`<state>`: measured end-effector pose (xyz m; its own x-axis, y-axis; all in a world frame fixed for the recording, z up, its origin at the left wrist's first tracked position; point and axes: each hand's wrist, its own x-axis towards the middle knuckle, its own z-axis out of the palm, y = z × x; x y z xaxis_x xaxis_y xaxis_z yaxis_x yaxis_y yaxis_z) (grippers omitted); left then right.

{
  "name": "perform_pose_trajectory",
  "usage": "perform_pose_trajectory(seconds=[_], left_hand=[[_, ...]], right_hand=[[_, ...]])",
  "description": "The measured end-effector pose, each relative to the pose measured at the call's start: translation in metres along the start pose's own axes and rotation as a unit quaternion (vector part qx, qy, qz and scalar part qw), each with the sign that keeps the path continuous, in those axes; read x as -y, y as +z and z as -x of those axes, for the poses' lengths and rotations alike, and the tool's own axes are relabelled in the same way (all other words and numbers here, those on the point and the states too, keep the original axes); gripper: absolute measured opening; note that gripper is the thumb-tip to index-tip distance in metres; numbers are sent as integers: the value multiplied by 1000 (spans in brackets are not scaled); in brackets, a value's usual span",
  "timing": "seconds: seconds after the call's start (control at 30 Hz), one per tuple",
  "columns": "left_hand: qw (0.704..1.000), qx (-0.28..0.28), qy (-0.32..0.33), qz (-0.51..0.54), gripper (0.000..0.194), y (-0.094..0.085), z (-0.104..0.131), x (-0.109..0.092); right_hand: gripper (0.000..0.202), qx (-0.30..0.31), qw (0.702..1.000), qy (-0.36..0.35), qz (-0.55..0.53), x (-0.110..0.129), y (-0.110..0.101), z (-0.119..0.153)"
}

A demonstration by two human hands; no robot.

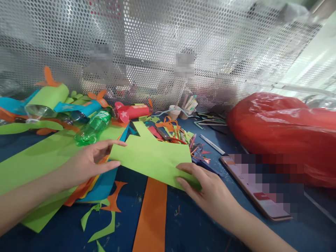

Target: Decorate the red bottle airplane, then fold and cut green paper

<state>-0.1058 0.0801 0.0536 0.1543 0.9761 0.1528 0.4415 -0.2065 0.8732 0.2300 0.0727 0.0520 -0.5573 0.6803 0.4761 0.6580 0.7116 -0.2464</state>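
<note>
A light green sheet of paper (152, 157) with a narrow strip sticking up from its far edge is between my two hands, tilted over the table. My left hand (91, 159) holds its left edge, thumb and index finger some way apart along that edge. At the lower right corner, my right hand (204, 182) pinches the sheet between thumb and fingers. Beneath the sheet an orange paper strip (151, 218) runs toward me. Under my left forearm lie large green sheets (52, 154), with orange and blue paper (103, 185) next to them.
Bottles wrapped in coloured paper (51, 96) and a green plastic bottle (96, 126) lie at the back left. Paper scraps (175, 131) are heaped behind the sheet. Cups of pens (189, 108) stand by the perforated metal wall (157, 42). A phone (257, 196), a pen (212, 144) and a red plastic bag (283, 136) are right.
</note>
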Motion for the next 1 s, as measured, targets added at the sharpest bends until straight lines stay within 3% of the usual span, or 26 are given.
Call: perform_pose_trajectory(seconds=[0.1, 0.33, 0.5, 0.57, 0.63, 0.77, 0.9, 1.0], left_hand=[[1000, 5, -15, 16, 43, 2, -1, 1], [998, -2, -30, 56, 36, 3, -1, 5], [992, 18, -54, 108, 44, 9, 2, 2], [990, 30, -55, 127, 48, 14, 6, -1], [993, 31, -44, 106, 43, 22, 13, -6], [998, 44, -32, 25, 24, 35, 30, -16], [996, 11, 50, -80, 11, 40, 40, -22], [996, 15, 53, -64, 13, 42, 42, -22]], right_hand=[[24, -1, 1000, 17, -6, -1, 2, 0], [27, 46, 998, -12, -44, -1, 4, 0], [21, -21, 996, -74, 55, 4, 3, -3], [29, -43, 991, -103, 79, 10, 3, -2], [32, -52, 987, -132, 72, 16, 4, -1], [13, -63, 981, -176, 51, 24, 6, 4], [20, -74, 980, -182, 32, 24, 6, 5], [12, -71, 980, -182, 26, 25, 5, 3]])
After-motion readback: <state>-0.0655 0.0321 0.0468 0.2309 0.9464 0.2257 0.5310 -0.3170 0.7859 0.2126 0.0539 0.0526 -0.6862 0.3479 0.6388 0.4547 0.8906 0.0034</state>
